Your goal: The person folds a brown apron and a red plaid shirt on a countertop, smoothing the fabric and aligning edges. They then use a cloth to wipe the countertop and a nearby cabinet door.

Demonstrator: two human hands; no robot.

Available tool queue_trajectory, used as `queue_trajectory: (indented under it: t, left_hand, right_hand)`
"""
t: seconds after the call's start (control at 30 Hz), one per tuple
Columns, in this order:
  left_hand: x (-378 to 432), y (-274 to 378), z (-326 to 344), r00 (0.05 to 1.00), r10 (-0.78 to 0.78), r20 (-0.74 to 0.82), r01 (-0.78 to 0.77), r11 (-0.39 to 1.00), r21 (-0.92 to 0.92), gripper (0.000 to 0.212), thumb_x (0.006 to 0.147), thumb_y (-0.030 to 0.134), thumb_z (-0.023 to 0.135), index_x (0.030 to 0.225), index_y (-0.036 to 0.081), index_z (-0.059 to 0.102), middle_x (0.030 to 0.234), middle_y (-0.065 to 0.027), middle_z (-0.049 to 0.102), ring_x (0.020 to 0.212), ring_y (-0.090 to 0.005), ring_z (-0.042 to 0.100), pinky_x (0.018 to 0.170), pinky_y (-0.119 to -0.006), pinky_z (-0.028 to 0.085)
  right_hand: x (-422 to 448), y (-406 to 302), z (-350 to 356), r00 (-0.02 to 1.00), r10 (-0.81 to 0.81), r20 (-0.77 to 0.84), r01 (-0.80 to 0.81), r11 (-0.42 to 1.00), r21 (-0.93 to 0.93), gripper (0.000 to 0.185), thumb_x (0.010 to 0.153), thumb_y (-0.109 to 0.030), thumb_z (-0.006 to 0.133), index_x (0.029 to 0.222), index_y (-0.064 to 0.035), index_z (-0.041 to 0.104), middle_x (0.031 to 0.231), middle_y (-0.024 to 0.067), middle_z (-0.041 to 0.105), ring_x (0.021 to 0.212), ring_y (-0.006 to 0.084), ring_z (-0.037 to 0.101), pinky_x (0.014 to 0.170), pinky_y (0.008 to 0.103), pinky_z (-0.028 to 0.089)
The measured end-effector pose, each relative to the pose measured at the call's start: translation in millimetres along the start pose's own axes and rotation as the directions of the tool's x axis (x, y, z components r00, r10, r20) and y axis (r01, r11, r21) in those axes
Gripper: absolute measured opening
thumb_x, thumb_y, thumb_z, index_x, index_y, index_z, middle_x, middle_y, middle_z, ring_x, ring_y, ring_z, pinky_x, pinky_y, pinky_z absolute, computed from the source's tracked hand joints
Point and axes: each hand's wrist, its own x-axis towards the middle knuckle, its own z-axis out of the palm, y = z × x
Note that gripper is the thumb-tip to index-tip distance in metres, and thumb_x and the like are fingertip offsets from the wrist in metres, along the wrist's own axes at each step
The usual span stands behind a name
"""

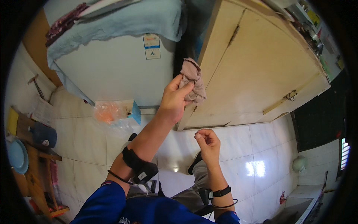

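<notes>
A crumpled pinkish-brown cloth (191, 70) is gripped in my left hand (176, 96), held in front of the gap between a white appliance or cabinet and a cream wooden cabinet (251, 64). My right hand (208, 142) hangs lower, over the tiled floor near the wooden cabinet's bottom edge. Its fingers curl in with thumb and index fingertips close together; whether something tiny is between them cannot be told. A light blue cloth (120, 25) drapes over the top of the white body (112, 64), which bears a sticker (152, 46).
An open box (135, 112) and a clear plastic bag with orange contents (107, 113) sit on the floor by the white body. At left are a wooden stand (35, 165), a blue container (43, 135) and a blue basin (18, 156). A metal latch (291, 95) juts from the cabinet.
</notes>
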Motion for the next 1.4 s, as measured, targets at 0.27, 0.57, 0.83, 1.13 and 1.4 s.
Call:
queue_trajectory:
  t: [0.27, 0.57, 0.83, 1.13, 1.4]
  left_hand:
    - [4.0, 74.1, 89.9, 0.967, 0.235, 0.101, -0.244, 0.966, 0.088, 0.031, 0.097, 0.008, 0.057, 0.128, 0.005, 0.056, 0.113, -0.0039, 0.065, 0.097, -0.0152, 0.065, 0.08, -0.035, 0.056]
    - [43.8, 59.9, 101.5, 0.693, 0.699, 0.176, -0.616, 0.447, 0.648, 0.043, 0.091, 0.012, 0.066, 0.131, -0.002, 0.058, 0.126, -0.0091, 0.05, 0.108, -0.0192, 0.059, 0.089, -0.03, 0.052]
    - [1.1, 101.7, 153.9, 0.898, 0.291, 0.33, -0.415, 0.809, 0.415, 0.038, 0.091, 0.011, 0.067, 0.127, 0.001, 0.058, 0.108, -0.0063, 0.066, 0.089, -0.0135, 0.066, 0.072, -0.029, 0.056]
    - [-26.2, 102.2, 196.4, 0.827, 0.203, 0.525, -0.464, 0.774, 0.431, 0.032, 0.092, 0.017, 0.066, 0.121, 0.003, 0.062, 0.101, -0.0061, 0.068, 0.084, -0.0136, 0.066, 0.07, -0.029, 0.056]
    - [-40.8, 128.3, 185.2, 0.839, -0.126, 0.529, -0.248, 0.778, 0.578, 0.035, 0.099, 0.028, 0.058, 0.127, 0.007, 0.062, 0.098, -0.0056, 0.068, 0.08, -0.0147, 0.065, 0.067, -0.03, 0.054]
  right_hand:
    - [-48.7, -63.2, -33.3, 0.992, -0.095, -0.08, 0.092, 0.995, -0.032, 0.014, 0.09, -0.011, 0.073, 0.097, 0.0, 0.067, 0.088, -0.0001, 0.067, 0.08, 0.007, 0.059, 0.077, 0.0231, 0.049]
    - [-77.8, -93.0, -47.1, 0.974, -0.198, -0.11, 0.199, 0.98, 0.0, 0.016, 0.09, -0.011, 0.072, 0.101, 0.0003, 0.066, 0.089, -0.0001, 0.066, 0.08, 0.007, 0.059, 0.076, 0.0231, 0.049]
    - [-37.7, -181.8, -37.4, 0.914, -0.404, -0.017, 0.398, 0.905, -0.149, 0.069, 0.083, -0.011, 0.075, 0.144, -0.0048, 0.044, 0.137, 0.0105, 0.052, 0.111, 0.0195, 0.055, 0.085, 0.031, 0.051]
    - [17.4, -274.1, -0.8, 0.673, -0.736, 0.074, 0.709, 0.613, -0.349, 0.084, 0.081, -0.004, 0.074, 0.154, -0.0078, 0.032, 0.142, 0.012, 0.048, 0.116, 0.0238, 0.056, 0.091, 0.0354, 0.052]
    - [47.2, -269.5, 6.1, 0.674, -0.737, -0.053, 0.616, 0.6, -0.511, 0.06, 0.088, -0.012, 0.072, 0.141, 0.0003, 0.046, 0.117, 0.0112, 0.063, 0.091, 0.0155, 0.064, 0.075, 0.0279, 0.053]
